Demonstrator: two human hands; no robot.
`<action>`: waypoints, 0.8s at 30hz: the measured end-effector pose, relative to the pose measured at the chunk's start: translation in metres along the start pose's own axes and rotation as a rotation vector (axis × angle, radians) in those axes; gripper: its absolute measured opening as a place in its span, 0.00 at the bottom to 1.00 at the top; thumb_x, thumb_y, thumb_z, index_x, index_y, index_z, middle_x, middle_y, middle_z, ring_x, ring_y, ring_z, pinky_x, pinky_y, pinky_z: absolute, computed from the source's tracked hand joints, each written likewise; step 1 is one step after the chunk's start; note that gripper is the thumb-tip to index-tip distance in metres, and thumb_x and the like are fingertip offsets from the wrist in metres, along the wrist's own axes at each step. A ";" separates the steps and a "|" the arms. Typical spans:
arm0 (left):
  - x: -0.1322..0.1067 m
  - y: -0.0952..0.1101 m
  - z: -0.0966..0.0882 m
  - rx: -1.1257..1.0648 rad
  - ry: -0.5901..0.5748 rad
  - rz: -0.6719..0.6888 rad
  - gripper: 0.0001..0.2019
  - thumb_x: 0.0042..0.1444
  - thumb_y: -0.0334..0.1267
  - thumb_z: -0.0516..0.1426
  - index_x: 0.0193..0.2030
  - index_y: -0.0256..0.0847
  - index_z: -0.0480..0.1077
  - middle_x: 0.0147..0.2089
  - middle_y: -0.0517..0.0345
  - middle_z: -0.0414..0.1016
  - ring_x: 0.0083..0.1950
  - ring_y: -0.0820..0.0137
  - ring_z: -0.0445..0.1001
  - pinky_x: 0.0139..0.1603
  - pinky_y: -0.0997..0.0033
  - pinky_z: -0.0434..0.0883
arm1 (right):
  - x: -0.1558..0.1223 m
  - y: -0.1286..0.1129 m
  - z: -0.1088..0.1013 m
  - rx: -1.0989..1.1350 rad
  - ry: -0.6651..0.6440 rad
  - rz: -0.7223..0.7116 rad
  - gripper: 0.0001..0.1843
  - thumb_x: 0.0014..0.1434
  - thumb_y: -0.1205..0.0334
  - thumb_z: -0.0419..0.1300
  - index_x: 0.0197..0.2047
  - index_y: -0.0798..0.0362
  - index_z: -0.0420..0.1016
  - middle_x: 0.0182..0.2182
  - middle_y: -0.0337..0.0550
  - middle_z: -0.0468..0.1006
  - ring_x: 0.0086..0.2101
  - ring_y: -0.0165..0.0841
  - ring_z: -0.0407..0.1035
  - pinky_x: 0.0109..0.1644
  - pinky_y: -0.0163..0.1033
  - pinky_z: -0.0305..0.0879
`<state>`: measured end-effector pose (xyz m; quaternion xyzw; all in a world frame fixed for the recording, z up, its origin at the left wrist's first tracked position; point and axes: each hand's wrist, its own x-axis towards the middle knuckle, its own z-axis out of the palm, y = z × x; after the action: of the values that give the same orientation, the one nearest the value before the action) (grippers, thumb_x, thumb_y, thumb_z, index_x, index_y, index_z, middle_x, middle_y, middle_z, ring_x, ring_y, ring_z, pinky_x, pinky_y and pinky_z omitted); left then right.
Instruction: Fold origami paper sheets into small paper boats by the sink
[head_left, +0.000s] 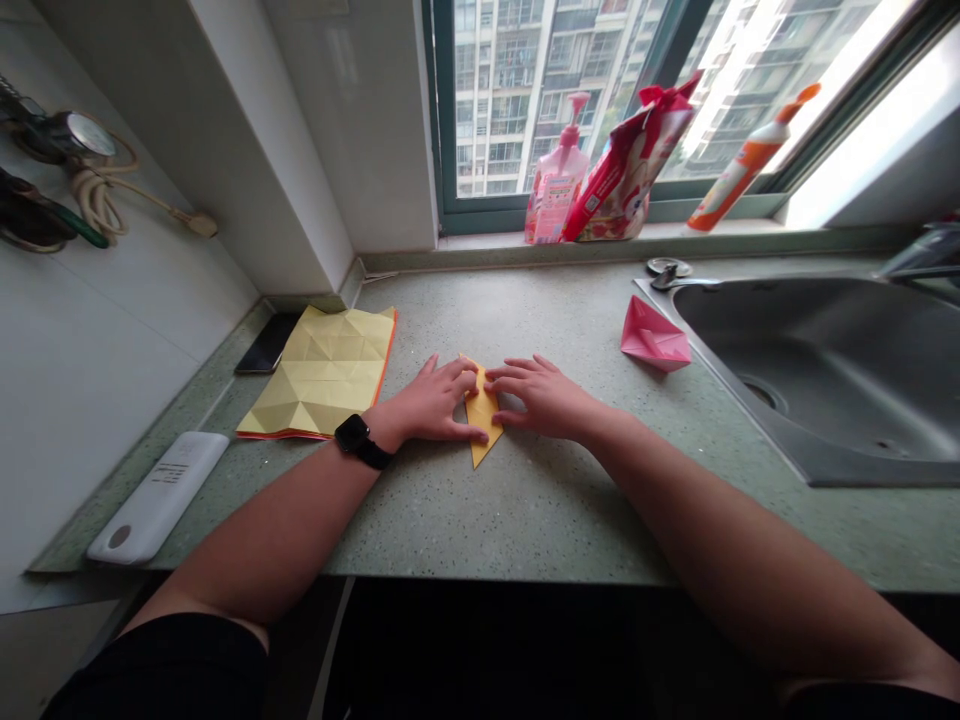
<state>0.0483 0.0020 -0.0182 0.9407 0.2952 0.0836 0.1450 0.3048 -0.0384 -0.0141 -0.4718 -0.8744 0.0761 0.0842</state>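
A small folded piece of yellow-orange paper [481,420] lies on the speckled green counter [540,500], its point toward me. My left hand [431,402], with a black watch on the wrist, lies on its left side, fingers stretched and pressing it flat. My right hand [544,395] rests on the right side, fingertips flat on the paper's upper edge. Both hands touch the paper from above; neither lifts it.
A stack of creased yellow sheets [326,372] lies left, beside a dark phone [264,345] and a white remote-like device [157,497]. A pink folded paper boat [654,338] sits by the steel sink [825,370]. Soap bottle [555,182], red pouch [628,165] and orange bottle [746,160] stand on the sill.
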 end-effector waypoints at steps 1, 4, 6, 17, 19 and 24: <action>0.000 0.000 0.000 -0.004 0.002 -0.001 0.38 0.58 0.68 0.68 0.66 0.47 0.67 0.75 0.42 0.66 0.80 0.43 0.62 0.84 0.26 0.41 | 0.000 0.000 -0.001 0.004 -0.010 0.001 0.24 0.66 0.48 0.72 0.63 0.42 0.83 0.71 0.45 0.76 0.72 0.57 0.65 0.75 0.72 0.58; 0.000 -0.001 0.001 -0.013 0.003 0.005 0.43 0.55 0.68 0.70 0.69 0.48 0.65 0.76 0.42 0.65 0.81 0.42 0.60 0.84 0.24 0.41 | -0.002 0.000 -0.002 0.017 -0.035 0.003 0.27 0.65 0.44 0.73 0.64 0.41 0.82 0.73 0.46 0.73 0.73 0.59 0.63 0.75 0.76 0.55; 0.000 -0.002 0.001 -0.017 -0.005 0.003 0.45 0.53 0.68 0.71 0.69 0.48 0.64 0.76 0.41 0.64 0.81 0.41 0.58 0.83 0.23 0.41 | -0.003 0.000 -0.002 0.030 -0.049 0.011 0.29 0.64 0.43 0.73 0.66 0.41 0.81 0.74 0.46 0.72 0.74 0.60 0.61 0.76 0.77 0.54; -0.001 -0.006 0.003 -0.064 0.009 0.020 0.45 0.49 0.70 0.72 0.67 0.48 0.67 0.75 0.41 0.65 0.81 0.39 0.58 0.83 0.21 0.39 | -0.004 0.004 0.000 0.074 -0.068 0.015 0.34 0.62 0.40 0.73 0.68 0.38 0.79 0.76 0.45 0.69 0.75 0.63 0.58 0.76 0.82 0.48; -0.001 -0.005 0.003 -0.072 0.012 0.023 0.46 0.49 0.70 0.72 0.67 0.48 0.66 0.75 0.41 0.66 0.81 0.40 0.59 0.83 0.22 0.38 | -0.004 0.003 -0.002 0.085 -0.073 0.019 0.35 0.62 0.41 0.73 0.70 0.38 0.78 0.76 0.45 0.69 0.75 0.62 0.58 0.76 0.81 0.48; -0.002 -0.006 0.003 -0.086 0.017 0.026 0.47 0.50 0.71 0.71 0.68 0.49 0.64 0.75 0.41 0.66 0.82 0.41 0.58 0.84 0.23 0.37 | -0.005 0.001 -0.005 0.091 -0.076 0.035 0.41 0.62 0.43 0.74 0.75 0.39 0.72 0.76 0.46 0.69 0.75 0.60 0.60 0.77 0.79 0.48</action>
<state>0.0448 0.0047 -0.0233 0.9366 0.2802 0.1060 0.1818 0.3094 -0.0417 -0.0102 -0.4793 -0.8643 0.1350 0.0712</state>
